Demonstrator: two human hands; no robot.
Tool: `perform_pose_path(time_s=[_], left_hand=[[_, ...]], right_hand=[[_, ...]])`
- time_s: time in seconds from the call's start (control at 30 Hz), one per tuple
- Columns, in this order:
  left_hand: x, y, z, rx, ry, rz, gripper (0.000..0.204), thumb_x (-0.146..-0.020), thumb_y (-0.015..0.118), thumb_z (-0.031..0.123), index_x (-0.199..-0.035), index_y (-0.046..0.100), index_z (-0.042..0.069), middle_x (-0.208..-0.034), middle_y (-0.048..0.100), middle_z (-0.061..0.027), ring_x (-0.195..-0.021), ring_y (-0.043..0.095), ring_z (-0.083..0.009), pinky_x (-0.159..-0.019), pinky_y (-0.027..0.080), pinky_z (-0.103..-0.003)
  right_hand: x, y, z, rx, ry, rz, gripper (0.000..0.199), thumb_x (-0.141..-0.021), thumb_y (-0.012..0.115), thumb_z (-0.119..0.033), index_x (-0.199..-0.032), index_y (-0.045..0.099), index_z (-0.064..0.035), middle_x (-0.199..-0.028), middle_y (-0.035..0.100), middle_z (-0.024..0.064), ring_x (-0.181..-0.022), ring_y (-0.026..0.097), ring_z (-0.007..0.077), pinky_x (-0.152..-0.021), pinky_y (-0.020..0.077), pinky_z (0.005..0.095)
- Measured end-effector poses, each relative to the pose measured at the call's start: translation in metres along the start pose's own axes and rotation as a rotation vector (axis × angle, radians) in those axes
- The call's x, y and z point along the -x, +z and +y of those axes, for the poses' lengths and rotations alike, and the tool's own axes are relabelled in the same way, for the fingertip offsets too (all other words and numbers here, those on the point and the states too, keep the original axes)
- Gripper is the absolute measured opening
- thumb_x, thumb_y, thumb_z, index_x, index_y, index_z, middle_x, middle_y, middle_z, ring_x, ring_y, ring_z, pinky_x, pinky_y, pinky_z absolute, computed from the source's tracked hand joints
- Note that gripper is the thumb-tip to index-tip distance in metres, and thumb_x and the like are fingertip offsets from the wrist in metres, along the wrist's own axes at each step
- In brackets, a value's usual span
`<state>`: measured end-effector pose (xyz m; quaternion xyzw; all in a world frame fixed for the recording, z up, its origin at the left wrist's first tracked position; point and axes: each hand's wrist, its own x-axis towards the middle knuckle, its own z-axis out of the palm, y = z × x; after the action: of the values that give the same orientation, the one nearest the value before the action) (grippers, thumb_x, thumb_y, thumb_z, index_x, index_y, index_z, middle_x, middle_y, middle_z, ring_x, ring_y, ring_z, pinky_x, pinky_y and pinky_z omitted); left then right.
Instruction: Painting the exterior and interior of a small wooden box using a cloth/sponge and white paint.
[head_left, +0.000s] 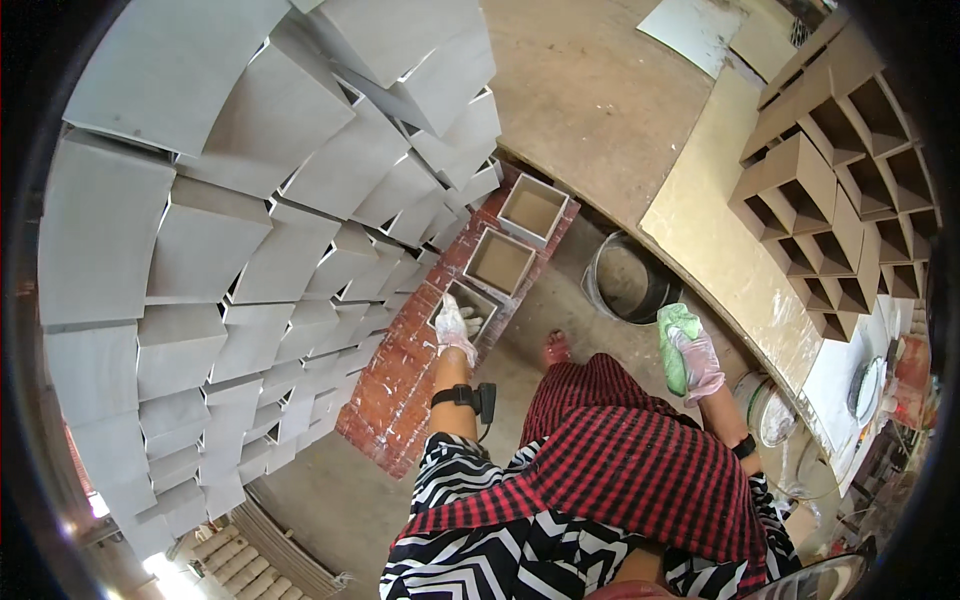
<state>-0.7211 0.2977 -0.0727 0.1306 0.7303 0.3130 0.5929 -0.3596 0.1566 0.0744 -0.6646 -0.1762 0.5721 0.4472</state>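
My left hand (456, 328), in a pale smeared glove, is at the near one of three small open boxes on a red-brown board (390, 400). Its fingers bend over the left wall of that grey-white box (484, 303) and grip it; part of the box is hidden beneath them. Beyond it on the same board stand a second open box (500, 262) and a third open box (534, 208), each with a brown inner bottom. Out to the right, my right hand (700, 364), also gloved, is closed around a crumpled light green cloth (678, 340), apart from the boxes.
A tall stack of grey-white boxes (240, 250) rises at left, close to the board. A black bucket (628, 280) stands between board and curved-looking worktable (740, 250). Brown unpainted boxes (810, 200) are piled on the table's right; a pail (768, 412) sits beside my right forearm.
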Motion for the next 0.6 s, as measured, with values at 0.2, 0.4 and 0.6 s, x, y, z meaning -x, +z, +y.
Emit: perform_pose_path(time_s=[0.2,0.4,0.6], left_hand=[[0.058,0.022,-0.006,0.000,0.265,-0.156,0.039,-0.088,0.042,0.038,-0.114,0.050,0.010,-0.082,0.060,-0.0062,-0.059,0.058,-0.0170,-0.052,0.044,-0.028],[0.122,0.083,-0.041,-0.207,0.160,-0.217,0.035,-0.083,0.051,0.037,-0.106,0.057,0.011,-0.076,0.060,-0.0066,-0.052,0.053,-0.0151,-0.050,0.041,-0.027],[0.195,0.191,-0.070,-0.460,0.325,-0.691,0.035,-0.088,0.048,0.034,-0.112,0.056,0.011,-0.085,0.063,-0.0083,-0.063,0.060,-0.0182,-0.056,0.046,-0.029]], right_hand=[[0.022,-0.034,0.010,0.001,-0.163,0.002,0.027,-0.086,0.050,-0.005,-0.112,0.050,-0.0007,-0.107,0.057,0.0066,-0.097,0.054,0.0149,-0.085,0.0428,0.0262],[0.044,-0.097,0.000,1.261,-1.059,0.100,0.018,-0.068,0.054,-0.004,-0.086,0.052,-0.0011,-0.074,0.057,0.0118,-0.071,0.059,0.0226,-0.062,0.0470,0.0307],[0.104,-0.181,0.041,-0.287,-0.277,0.093,0.025,-0.084,0.058,-0.017,-0.106,0.054,-0.0061,-0.090,0.059,-0.0002,-0.075,0.055,0.0096,-0.067,0.0458,0.0250]])
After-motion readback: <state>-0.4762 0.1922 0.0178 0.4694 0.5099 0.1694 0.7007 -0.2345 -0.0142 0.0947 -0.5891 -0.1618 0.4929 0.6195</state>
